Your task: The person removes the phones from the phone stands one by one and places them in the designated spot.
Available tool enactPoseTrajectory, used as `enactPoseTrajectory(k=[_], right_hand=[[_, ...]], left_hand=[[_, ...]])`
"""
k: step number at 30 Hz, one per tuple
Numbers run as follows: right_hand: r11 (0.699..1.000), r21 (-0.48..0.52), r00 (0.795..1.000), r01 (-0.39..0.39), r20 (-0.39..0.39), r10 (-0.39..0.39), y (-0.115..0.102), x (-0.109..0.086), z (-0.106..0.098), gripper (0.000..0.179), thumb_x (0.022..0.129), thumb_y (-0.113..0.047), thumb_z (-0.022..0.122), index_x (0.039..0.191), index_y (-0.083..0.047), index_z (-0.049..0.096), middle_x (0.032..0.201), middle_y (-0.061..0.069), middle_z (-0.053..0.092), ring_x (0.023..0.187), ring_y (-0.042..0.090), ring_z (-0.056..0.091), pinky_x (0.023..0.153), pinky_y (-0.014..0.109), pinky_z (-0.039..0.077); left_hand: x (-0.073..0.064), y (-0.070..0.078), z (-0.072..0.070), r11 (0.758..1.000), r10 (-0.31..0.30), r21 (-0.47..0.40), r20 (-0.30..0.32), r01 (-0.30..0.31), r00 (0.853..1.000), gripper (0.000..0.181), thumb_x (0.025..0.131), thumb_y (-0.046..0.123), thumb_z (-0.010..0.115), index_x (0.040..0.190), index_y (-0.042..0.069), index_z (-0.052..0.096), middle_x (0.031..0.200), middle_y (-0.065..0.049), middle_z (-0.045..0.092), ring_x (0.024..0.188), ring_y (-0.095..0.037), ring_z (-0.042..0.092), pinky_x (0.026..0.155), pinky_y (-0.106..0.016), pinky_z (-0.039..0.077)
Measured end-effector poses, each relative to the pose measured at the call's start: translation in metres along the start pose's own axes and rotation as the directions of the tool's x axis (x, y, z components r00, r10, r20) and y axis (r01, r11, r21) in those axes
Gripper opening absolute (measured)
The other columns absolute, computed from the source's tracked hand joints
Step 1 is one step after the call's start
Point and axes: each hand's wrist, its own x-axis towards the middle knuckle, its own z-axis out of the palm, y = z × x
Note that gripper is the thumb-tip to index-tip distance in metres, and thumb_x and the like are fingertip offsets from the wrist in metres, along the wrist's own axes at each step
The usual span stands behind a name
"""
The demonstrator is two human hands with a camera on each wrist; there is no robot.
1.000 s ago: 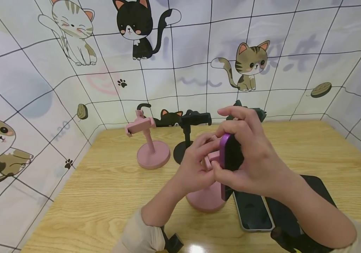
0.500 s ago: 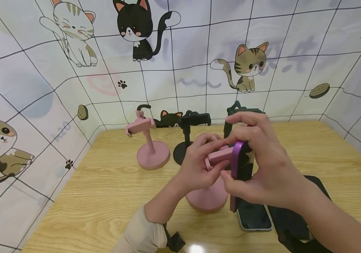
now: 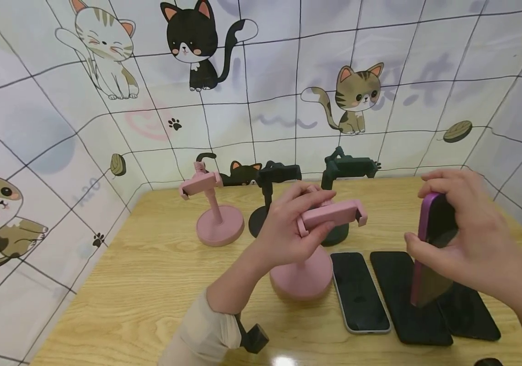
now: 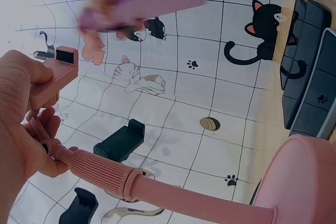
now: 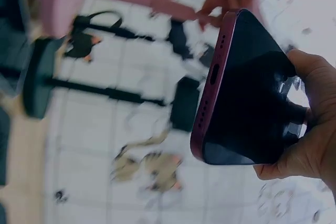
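My left hand [image 3: 288, 229] grips the clamp of a pink phone stand [image 3: 302, 277], whose round base rests on the wooden table. In the left wrist view, the fingers wrap behind the clamp head [image 4: 55, 80], above the ribbed stem. Off to the right, my right hand [image 3: 476, 239] holds a purple-edged smartphone [image 3: 436, 249] upright, thumb on one side and fingers on the other. That phone is apart from the stand and above dark phones lying on the table. In the right wrist view, its dark screen [image 5: 247, 98] and port edge show.
Behind stand another pink phone stand [image 3: 219, 223], a black one [image 3: 267, 190] and a dark green one [image 3: 349, 168]. A grey-edged phone [image 3: 361, 292] and two black phones, one nearer [image 3: 407, 300] and one farther right [image 3: 468, 310], lie flat. A cat-print curtain [image 3: 279, 66] backs the table.
My right hand has carried the purple smartphone away from the pink stand's clamp, to the right. The left hand stays on the clamp, which now shows fully.
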Motion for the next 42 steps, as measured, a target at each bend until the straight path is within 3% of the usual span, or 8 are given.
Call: enactPoseTrajectory(k=[4, 7, 14, 19, 24, 30, 34, 42], right_hand=[[0.984, -0.11, 0.986, -0.143, 0.075, 0.151, 0.025, -0.024, -0.004, 0.056, 0.064, -0.022, 0.075, 0.102, 0.006, 0.045, 0.106, 0.022, 0.039, 0.095, 0.03, 0.034, 0.088, 0.029, 0.03], [0.955, -0.183, 0.945, -0.233, 0.189, 0.267, 0.062, -0.049, -0.005, 0.063, 0.055, -0.004, 0.076, 0.107, 0.008, 0.043, 0.105, 0.026, 0.038, 0.093, 0.039, 0.034, 0.076, 0.051, 0.03], [0.889, -0.232, 0.766, -0.394, 0.452, 0.458, 0.121, -0.087, -0.008, 0.06, 0.067, -0.013, 0.076, 0.11, 0.014, 0.044, 0.106, 0.035, 0.044, 0.094, 0.049, 0.04, 0.068, 0.058, 0.036], [0.86, -0.229, 0.69, -0.457, 0.519, 0.505, 0.137, -0.099, -0.012, 0.058, 0.069, -0.016, 0.076, 0.109, 0.014, 0.046, 0.103, 0.035, 0.049, 0.093, 0.051, 0.044, 0.067, 0.057, 0.039], [0.838, -0.256, 0.661, -0.481, 0.521, 0.539, 0.148, -0.106, -0.016, 0.058, 0.069, -0.017, 0.075, 0.108, 0.014, 0.046, 0.101, 0.034, 0.05, 0.092, 0.051, 0.045, 0.067, 0.058, 0.04], [0.804, -0.273, 0.617, -0.529, 0.527, 0.585, 0.163, -0.117, -0.023, 0.063, 0.071, -0.019, 0.073, 0.112, 0.018, 0.042, 0.109, 0.042, 0.043, 0.098, 0.056, 0.039, 0.072, 0.063, 0.035], [0.787, -0.279, 0.599, -0.55, 0.525, 0.604, 0.172, -0.125, -0.026, 0.062, 0.071, -0.017, 0.072, 0.112, 0.018, 0.042, 0.108, 0.042, 0.043, 0.096, 0.055, 0.04, 0.072, 0.061, 0.037], [0.79, -0.265, 0.6, -0.553, 0.532, 0.598, 0.175, -0.129, -0.019, 0.059, 0.069, -0.017, 0.074, 0.11, 0.014, 0.046, 0.101, 0.033, 0.051, 0.088, 0.043, 0.048, 0.066, 0.048, 0.043]], left_hand=[[0.009, 0.002, 0.002, 0.999, -0.038, -0.018, 0.03, 0.039, 0.999, 0.039, 0.073, 0.004, 0.068, 0.11, -0.006, 0.059, 0.103, -0.014, 0.051, 0.089, -0.015, 0.05, 0.074, -0.017, 0.044], [0.016, 0.003, 0.007, 0.996, -0.084, -0.037, 0.052, 0.086, 0.995, 0.041, 0.074, 0.005, 0.068, 0.113, -0.005, 0.059, 0.105, -0.013, 0.05, 0.089, -0.014, 0.049, 0.073, -0.016, 0.044], [0.03, 0.001, 0.033, 0.985, -0.144, -0.088, 0.052, 0.148, 0.988, 0.041, 0.076, 0.002, 0.068, 0.116, -0.003, 0.057, 0.106, -0.012, 0.046, 0.091, -0.014, 0.048, 0.074, -0.013, 0.044], [0.047, -0.001, 0.056, 0.999, -0.036, -0.02, 0.007, 0.036, 0.999, 0.04, 0.076, 0.003, 0.067, 0.115, -0.004, 0.058, 0.105, -0.012, 0.045, 0.097, -0.016, 0.042, 0.076, -0.011, 0.04], [0.065, -0.006, 0.076, 0.993, 0.098, 0.064, -0.043, -0.095, 0.994, 0.039, 0.075, 0.004, 0.068, 0.111, -0.006, 0.059, 0.106, -0.014, 0.045, 0.101, -0.019, 0.04, 0.079, -0.011, 0.038], [0.079, -0.02, 0.105, 0.995, 0.087, 0.045, -0.086, -0.084, 0.992, 0.037, 0.076, 0.004, 0.066, 0.111, -0.006, 0.059, 0.105, -0.014, 0.044, 0.101, -0.02, 0.039, 0.08, -0.008, 0.037], [0.085, -0.028, 0.126, 0.985, 0.12, 0.139, -0.105, -0.105, 0.987, 0.036, 0.077, 0.008, 0.066, 0.11, -0.004, 0.06, 0.103, -0.012, 0.044, 0.101, -0.019, 0.038, 0.081, -0.007, 0.035], [0.086, -0.045, 0.159, 0.873, 0.249, 0.445, -0.059, -0.198, 0.967, 0.035, 0.079, 0.022, 0.062, 0.11, 0.005, 0.062, 0.101, -0.004, 0.052, 0.102, -0.016, 0.04, 0.095, -0.021, 0.027]])
